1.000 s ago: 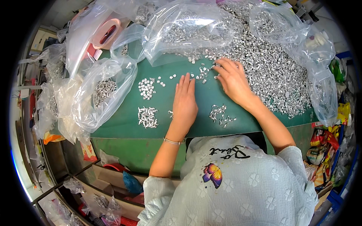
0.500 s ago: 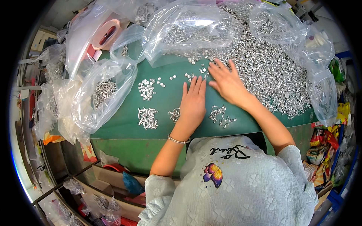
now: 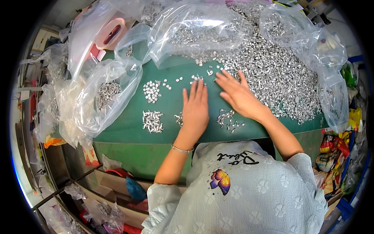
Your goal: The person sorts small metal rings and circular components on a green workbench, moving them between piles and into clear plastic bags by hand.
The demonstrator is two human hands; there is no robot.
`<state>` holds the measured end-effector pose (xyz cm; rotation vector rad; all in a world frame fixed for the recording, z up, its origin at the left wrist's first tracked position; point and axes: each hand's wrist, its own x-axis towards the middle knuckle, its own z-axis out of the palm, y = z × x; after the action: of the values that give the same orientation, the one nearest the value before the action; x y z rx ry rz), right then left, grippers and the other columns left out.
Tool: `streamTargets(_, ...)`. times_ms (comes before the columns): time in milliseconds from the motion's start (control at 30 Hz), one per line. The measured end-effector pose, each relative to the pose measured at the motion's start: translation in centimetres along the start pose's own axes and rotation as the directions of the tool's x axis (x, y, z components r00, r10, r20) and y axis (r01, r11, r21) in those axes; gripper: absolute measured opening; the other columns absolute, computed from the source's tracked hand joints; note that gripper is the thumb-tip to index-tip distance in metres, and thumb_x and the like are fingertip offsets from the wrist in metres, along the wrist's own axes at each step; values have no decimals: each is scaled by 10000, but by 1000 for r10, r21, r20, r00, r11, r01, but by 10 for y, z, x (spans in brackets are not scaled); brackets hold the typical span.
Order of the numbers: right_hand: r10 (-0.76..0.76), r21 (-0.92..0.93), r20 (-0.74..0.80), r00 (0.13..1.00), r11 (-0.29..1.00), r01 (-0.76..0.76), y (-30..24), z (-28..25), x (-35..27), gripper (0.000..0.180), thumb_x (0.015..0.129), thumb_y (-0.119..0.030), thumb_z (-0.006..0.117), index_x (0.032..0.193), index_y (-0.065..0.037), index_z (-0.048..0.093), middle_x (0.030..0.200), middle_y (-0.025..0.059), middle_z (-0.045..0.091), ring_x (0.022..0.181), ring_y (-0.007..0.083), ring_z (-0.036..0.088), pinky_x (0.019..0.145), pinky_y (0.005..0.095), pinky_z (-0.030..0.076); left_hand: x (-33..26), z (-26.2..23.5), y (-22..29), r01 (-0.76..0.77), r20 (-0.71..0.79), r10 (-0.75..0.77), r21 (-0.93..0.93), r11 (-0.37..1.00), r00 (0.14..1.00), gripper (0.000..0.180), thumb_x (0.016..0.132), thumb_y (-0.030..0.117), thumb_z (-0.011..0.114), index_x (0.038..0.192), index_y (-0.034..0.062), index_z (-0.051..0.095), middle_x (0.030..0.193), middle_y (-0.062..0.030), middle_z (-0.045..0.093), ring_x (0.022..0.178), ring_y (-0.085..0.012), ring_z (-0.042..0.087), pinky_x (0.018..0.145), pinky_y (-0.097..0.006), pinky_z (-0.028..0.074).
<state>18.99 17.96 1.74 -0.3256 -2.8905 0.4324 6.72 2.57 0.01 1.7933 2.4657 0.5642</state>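
My left hand [image 3: 196,111] lies flat, palm down, fingers stretched out, on the green tabletop [image 3: 175,134]. Its fingertips reach a few small silver pieces, and it partly hides a little pile of curved silver pieces [image 3: 178,119]. My right hand [image 3: 240,96] is also spread, fingers pointing far left, beside the large heap of silver metal pieces [image 3: 284,74]. Left of my left hand are a cluster of small pale silver pieces [image 3: 151,92] and a neat pile of curved silver pieces [image 3: 152,121]. Another loose pile [image 3: 226,119] sits nearer me, below my right hand.
Clear plastic bags [image 3: 194,29] cover part of the heap at the back. A bag with silver rings [image 3: 109,93] stands at left, near a pink tub [image 3: 110,34]. Colourful packets [image 3: 331,156] are stacked at the right, and an open drawer [image 3: 113,187] is below left.
My right hand has drawn slightly toward me, away from the far pieces. My left hand has shifted a little left and nearer. The piles look the same.
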Motion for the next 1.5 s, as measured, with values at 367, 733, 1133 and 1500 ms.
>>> streamTargets(367, -5, -139, 13, 1000, 990, 7, -19, 15, 1, 462, 926, -289, 562, 1292, -10, 528, 1414, 110, 449, 1380, 307, 320, 1093, 633, 196, -4, 3, -1, 29, -33, -32, -84, 996, 999, 539, 766, -69, 515, 1301, -86, 449, 1388, -246, 448, 1344, -368, 379, 1113, -533, 265)
streamTargets(733, -150, 30, 13, 989, 988, 150, -12, 27, 50, 419, 964, -200, 491, 1356, -54, 474, 1458, 70, 415, 1408, 283, 278, 1136, 562, 184, -7, 3, -9, 67, -92, -75, -84, 994, 993, 475, 763, -99, 510, 1238, -88, 501, 1371, -252, 462, 1318, -377, 412, 1107, -518, 292)
streamTargets(1133, -167, 45, 182, 969, 986, 161, -15, -5, 5, 464, 912, -217, 580, 1332, -37, 503, 1457, 95, 410, 1408, 273, 293, 1154, 549, 157, -11, -2, -4, 47, -121, -65, -146, 988, 991, 522, 729, -132, 528, 1249, -88, 501, 1362, -248, 467, 1314, -389, 408, 1100, -504, 312)
streamTargets(1500, 92, 61, -263, 960, 995, -79, 4, -16, 10, 183, 796, -93, 667, 970, -39, 676, 976, 72, 617, 977, 249, 533, 866, 405, 376, -8, -6, 11, -7, -83, -15, -255, 967, 996, 485, 767, -164, 448, 1239, -81, 517, 1383, -207, 464, 1315, -376, 404, 1081, -436, 364)
